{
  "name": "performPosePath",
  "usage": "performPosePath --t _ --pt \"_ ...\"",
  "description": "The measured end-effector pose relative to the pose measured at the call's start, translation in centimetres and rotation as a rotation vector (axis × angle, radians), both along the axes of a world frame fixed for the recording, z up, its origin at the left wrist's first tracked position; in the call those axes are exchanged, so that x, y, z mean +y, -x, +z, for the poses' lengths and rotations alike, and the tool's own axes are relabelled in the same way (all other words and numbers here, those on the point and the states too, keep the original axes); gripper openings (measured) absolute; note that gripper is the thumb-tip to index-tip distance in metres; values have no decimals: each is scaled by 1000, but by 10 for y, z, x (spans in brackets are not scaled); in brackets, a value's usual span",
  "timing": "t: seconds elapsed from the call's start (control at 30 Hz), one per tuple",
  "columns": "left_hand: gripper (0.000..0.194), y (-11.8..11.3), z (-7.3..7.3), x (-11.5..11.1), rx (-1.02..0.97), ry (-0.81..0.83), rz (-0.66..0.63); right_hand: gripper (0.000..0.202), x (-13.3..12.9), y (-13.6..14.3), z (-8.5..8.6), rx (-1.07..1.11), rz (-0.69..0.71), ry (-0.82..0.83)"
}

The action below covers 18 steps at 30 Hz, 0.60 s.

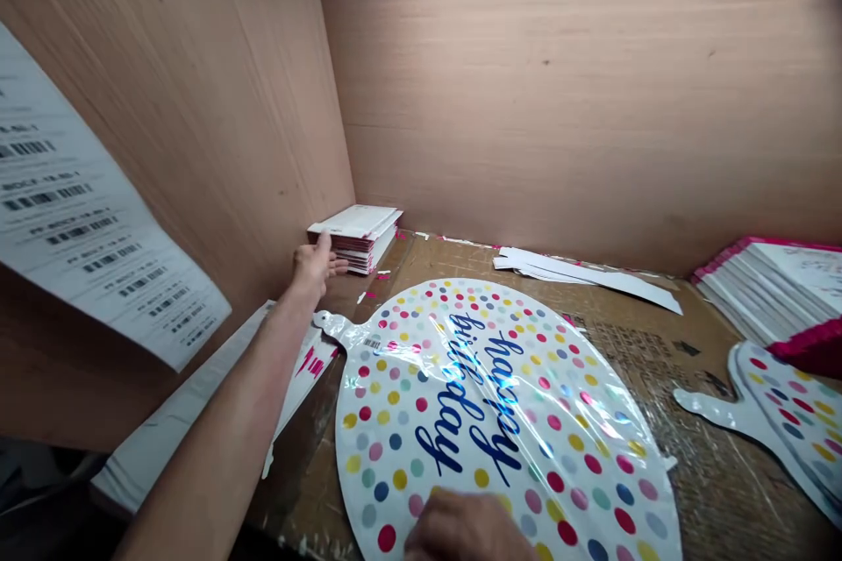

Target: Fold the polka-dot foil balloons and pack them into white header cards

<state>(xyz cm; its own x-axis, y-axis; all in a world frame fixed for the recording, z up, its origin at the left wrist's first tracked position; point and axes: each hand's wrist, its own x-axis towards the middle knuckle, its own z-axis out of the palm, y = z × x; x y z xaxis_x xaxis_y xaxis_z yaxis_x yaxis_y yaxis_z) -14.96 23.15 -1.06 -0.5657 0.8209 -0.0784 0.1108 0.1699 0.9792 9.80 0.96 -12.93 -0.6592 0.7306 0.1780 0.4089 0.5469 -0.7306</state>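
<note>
My left hand [319,266] reaches far forward, thumb raised and fingers stretched out, at the near left side of a stack of flat white card packets [368,223] in the corner. Whether its fingers touch the stack is hard to tell. A flat, uninflated foil balloon [526,386], white with coloured dots and "happy birthday" in blue script, lies in front of me, its neck pointing left. Over the balloon's near edge is my right hand [470,528], blurred and curled with knuckles up. The bottom of the picture cuts it off, and what its fingers hold, if anything, is hidden.
Wooden panels [545,88] stand behind and to the left. A barcode sheet [98,219] hangs at left. White strips [585,276] lie at the back of the cardboard surface [684,342]. At right are pink-edged packets [782,289] and more dotted balloons [789,421]; white sheets [190,403] lie at left.
</note>
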Motion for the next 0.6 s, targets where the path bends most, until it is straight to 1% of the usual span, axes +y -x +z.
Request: performPosePath --t 0.03,0.07,0.1,0.13,0.17,0.2,0.23,0.27,0.3,0.33,0.37,0.43,0.5,0.6 --pt "27 -5 -8 -22 63 7 -25 20 11 -3 11 -14 -31 -56" --pt "26 -11 -18 -49 176 25 -65 26 24 -3 23 -49 -95 -111" --pt "26 -17 -29 -79 283 46 -113 32 37 1 34 -94 -162 -163" --pt "24 -23 -40 -110 388 70 -123 33 52 8 44 -162 -223 -217" --pt "23 -29 -52 -139 662 138 -142 33 66 20 53 -240 -254 -255" --pt "25 -34 -62 -164 878 244 -137 33 79 35 61 -330 -262 -272" --pt "30 -37 -71 -184 976 350 -129 35 91 53 67 -424 -248 -267" --pt "34 -40 -79 -198 1044 431 -109 35 101 73 73 -509 -206 -249" --pt "38 -41 -84 -207 1061 496 -94 34 108 93 77 -589 -170 -221" --pt "40 -42 -87 -211 1055 536 -100 32 113 113 80 -656 -152 -187" --pt "39 -42 -88 -212 1045 557 -123 26 117 131 82 -682 -136 -171" --pt "34 -41 -85 -210 1034 570 -207 14 119 159 85 -711 -122 -143" --pt "31 -41 -79 -210 1028 565 -290 13 119 174 87 -714 -119 -130" --pt "28 -40 -73 -218 1002 534 -330 18 117 175 86 -681 -93 -142"
